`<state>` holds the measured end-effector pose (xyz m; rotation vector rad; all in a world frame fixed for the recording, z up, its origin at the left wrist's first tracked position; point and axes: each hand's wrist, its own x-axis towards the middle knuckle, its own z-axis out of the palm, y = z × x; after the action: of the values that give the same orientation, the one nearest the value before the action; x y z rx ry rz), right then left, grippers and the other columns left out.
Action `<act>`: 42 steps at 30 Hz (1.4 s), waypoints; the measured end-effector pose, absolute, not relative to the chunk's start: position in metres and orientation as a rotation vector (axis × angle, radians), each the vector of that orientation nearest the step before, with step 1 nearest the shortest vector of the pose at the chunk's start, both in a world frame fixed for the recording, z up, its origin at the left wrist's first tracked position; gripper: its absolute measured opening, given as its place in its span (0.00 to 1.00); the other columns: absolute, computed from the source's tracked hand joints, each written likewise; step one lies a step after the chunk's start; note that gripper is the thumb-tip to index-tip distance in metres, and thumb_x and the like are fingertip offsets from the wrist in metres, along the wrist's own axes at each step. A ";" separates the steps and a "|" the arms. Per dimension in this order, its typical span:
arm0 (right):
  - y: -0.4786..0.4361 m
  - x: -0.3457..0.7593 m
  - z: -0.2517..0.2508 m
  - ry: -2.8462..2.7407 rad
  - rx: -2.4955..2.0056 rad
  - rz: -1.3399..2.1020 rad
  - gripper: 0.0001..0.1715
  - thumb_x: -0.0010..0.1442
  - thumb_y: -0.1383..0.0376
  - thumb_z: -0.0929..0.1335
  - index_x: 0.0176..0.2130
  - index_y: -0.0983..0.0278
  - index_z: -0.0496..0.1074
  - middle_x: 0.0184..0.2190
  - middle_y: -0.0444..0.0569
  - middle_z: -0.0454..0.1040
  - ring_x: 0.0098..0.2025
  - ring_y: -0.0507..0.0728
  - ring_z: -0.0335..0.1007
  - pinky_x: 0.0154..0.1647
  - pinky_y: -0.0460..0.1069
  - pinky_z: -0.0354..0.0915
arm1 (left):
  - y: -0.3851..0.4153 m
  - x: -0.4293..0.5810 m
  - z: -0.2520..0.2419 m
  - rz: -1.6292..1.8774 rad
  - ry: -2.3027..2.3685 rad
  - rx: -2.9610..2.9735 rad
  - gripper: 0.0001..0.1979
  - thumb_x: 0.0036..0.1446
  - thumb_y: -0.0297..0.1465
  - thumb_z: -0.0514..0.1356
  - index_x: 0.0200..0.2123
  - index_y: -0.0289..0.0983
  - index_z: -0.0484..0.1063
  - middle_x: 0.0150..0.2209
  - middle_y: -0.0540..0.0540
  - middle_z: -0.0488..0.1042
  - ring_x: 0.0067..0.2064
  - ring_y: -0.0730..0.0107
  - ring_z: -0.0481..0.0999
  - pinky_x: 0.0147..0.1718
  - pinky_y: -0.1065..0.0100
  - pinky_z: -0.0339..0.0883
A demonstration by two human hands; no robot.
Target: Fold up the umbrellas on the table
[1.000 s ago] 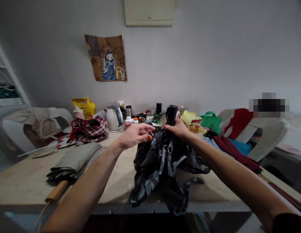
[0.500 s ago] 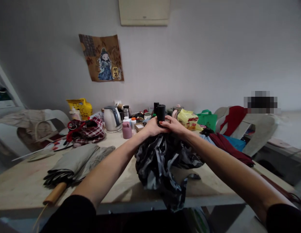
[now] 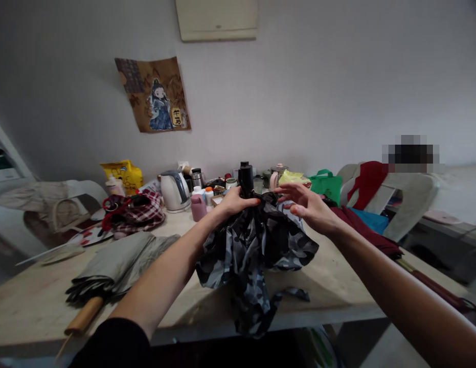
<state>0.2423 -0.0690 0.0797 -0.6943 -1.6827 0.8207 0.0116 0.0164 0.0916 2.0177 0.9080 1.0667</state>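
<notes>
A camouflage umbrella [image 3: 249, 255] in black and grey stands handle-up over the table, its canopy loose and bunched, with a strap trailing toward the front edge. My left hand [image 3: 234, 201] is closed round it just under the black handle [image 3: 246, 178], thumb across the front. To the right of the handle, my right hand [image 3: 309, 207] is off the umbrella's neck, fingers apart and nothing in them, above the canopy's right side. Left of my forearm lies a folded grey umbrella [image 3: 115, 263] with a wooden handle [image 3: 84, 316].
A white kettle [image 3: 172, 191], a pink bottle [image 3: 198, 207] and several jars line the table's back. Plaid cloth [image 3: 136, 210] lies at left. On the right are a green bag [image 3: 325, 186] and dark red fabric [image 3: 366, 232]. Chairs flank the table; a blurred person sits behind at right.
My right hand has let go of the umbrella's neck and moved right, its fingers opening. The canopy hangs wider, and the handle has shifted slightly left and down in view.
</notes>
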 end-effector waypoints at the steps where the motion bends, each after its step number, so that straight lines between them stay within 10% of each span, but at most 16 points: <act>1: -0.071 0.243 0.078 -1.686 -0.699 0.813 0.33 0.48 0.55 0.77 0.51 0.58 0.68 0.55 0.54 0.70 0.48 0.59 0.71 0.46 0.55 0.69 | 0.016 0.012 0.092 1.056 0.894 2.029 0.20 0.42 0.36 0.69 0.39 0.32 0.77 0.39 0.42 0.80 0.41 0.59 0.77 0.44 0.59 0.71; 14: -0.007 0.197 0.088 -1.655 -0.664 0.752 0.23 0.47 0.66 0.70 0.44 0.61 0.64 0.40 0.48 0.72 0.45 0.56 0.71 0.53 0.55 0.66 | 0.016 0.023 0.087 1.129 0.574 2.046 0.41 0.37 0.37 0.73 0.55 0.37 0.63 0.52 0.41 0.74 0.52 0.58 0.73 0.52 0.59 0.64; 20: -0.015 0.191 0.082 -1.510 -0.795 0.564 0.25 0.44 0.63 0.71 0.41 0.60 0.59 0.43 0.48 0.68 0.30 0.49 0.67 0.36 0.50 0.68 | 0.017 0.016 0.090 1.004 0.544 2.087 0.32 0.39 0.38 0.72 0.49 0.35 0.73 0.51 0.40 0.76 0.55 0.54 0.72 0.57 0.54 0.60; 32: -0.043 0.202 0.088 -1.525 -0.980 0.492 0.14 0.47 0.61 0.71 0.33 0.62 0.66 0.30 0.47 0.72 0.33 0.55 0.69 0.38 0.52 0.66 | 0.016 0.027 0.088 1.167 0.719 2.088 0.16 0.46 0.35 0.66 0.37 0.34 0.73 0.38 0.46 0.78 0.42 0.62 0.75 0.47 0.61 0.67; 39: -0.136 0.201 0.079 -2.064 -0.853 0.268 0.25 0.45 0.54 0.78 0.42 0.60 0.75 0.26 0.43 0.71 0.28 0.53 0.66 0.30 0.48 0.62 | 0.014 0.020 0.085 1.216 0.795 2.052 0.15 0.47 0.36 0.66 0.37 0.35 0.72 0.38 0.46 0.77 0.41 0.63 0.74 0.48 0.60 0.68; 42: -0.144 0.188 0.071 -2.046 -0.930 0.135 0.10 0.54 0.60 0.73 0.37 0.61 0.76 0.25 0.44 0.72 0.27 0.53 0.67 0.30 0.48 0.62 | 0.013 0.020 0.085 1.218 0.751 2.047 0.16 0.47 0.37 0.66 0.38 0.35 0.72 0.39 0.44 0.78 0.42 0.62 0.75 0.50 0.59 0.66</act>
<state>0.1875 -0.1444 0.0713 -0.9303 -2.0460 0.1352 0.0201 0.0132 0.0847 2.0475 0.7508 1.2183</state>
